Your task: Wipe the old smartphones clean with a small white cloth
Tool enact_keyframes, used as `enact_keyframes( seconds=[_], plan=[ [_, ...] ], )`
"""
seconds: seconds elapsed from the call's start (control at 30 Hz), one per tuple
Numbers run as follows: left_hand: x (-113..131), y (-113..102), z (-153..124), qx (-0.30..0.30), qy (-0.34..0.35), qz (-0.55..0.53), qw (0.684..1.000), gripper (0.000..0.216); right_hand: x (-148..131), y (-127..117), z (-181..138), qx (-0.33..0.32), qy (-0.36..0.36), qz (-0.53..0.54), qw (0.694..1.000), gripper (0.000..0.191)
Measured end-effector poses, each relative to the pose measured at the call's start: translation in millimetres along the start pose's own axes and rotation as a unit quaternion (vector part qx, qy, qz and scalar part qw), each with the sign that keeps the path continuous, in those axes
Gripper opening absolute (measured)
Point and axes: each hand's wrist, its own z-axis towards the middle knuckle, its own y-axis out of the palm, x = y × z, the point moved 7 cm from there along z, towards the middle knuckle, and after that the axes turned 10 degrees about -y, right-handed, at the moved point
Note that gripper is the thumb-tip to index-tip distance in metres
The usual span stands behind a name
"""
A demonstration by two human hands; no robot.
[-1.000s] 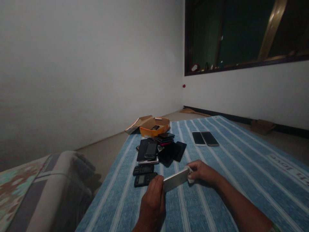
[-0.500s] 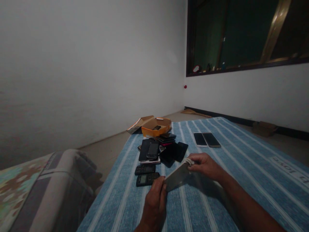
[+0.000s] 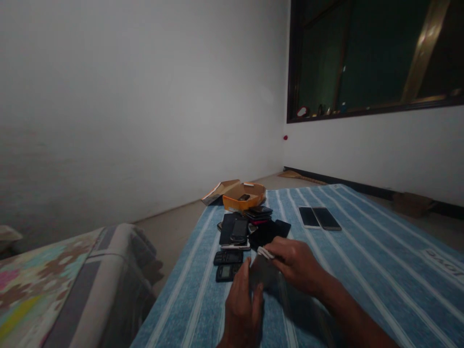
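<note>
Both my hands hold one pale smartphone (image 3: 261, 273) over a blue striped cloth (image 3: 362, 270). My left hand (image 3: 242, 304) grips its near end, fingers closed round it. My right hand (image 3: 295, 263) is closed on the far end, with a small white cloth (image 3: 266, 253) pinched against the phone. The phone is tilted on edge and looks dark and blurred. Just beyond my hands lies a pile of dark phones (image 3: 250, 224), with two small keypad phones (image 3: 227, 264) on its near left.
Two smartphones (image 3: 319, 217) lie side by side further right on the cloth. An orange cardboard box (image 3: 243, 195) with a phone inside sits at the far end. A patterned bundle (image 3: 72, 285) lies at the left. White walls and a dark window (image 3: 373, 53) stand behind.
The phone has turned from flat and bright to tilted on edge. My right hand has slid along it towards my left hand. The view has shifted, placing everything further right.
</note>
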Motion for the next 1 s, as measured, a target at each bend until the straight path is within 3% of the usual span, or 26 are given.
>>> enact_keyframes(
  seconds=[0.3, 0.4, 0.53, 0.73, 0.83, 1.0],
  plan=[
    [7.9, -34.3, 18.9, 0.027, 0.034, 0.0, 0.999, 0.061, -37.1, 27.1, 24.0, -0.054, -0.069, -0.055, 0.995, 0.008],
    [6.0, -37.5, 23.7, 0.013, 0.05, -0.012, 0.999, 0.06, -39.2, 33.1, 25.3, -0.044, -0.086, -0.038, 0.995, 0.009],
    [-1.9, -35.1, 26.1, -0.019, 0.021, -0.034, 0.999, 0.057, -34.6, 36.5, 26.8, -0.018, -0.094, 0.001, 0.995, 0.013],
    [-25.9, -28.4, 34.7, -0.058, -0.137, -0.144, 0.978, 0.042, -29.1, 37.7, 29.7, 0.04, -0.115, 0.09, 0.988, 0.014],
    [-33.8, -22.9, 45.2, -0.058, -0.241, -0.218, 0.944, 0.045, -28.2, 38.3, 30.6, 0.057, -0.116, 0.127, 0.984, 0.017],
    [-28.8, -14.2, 62.1, -0.048, -0.342, -0.301, 0.889, 0.063, -28.5, 37.7, 31.7, 0.067, -0.102, 0.172, 0.978, 0.025]
  ],
)
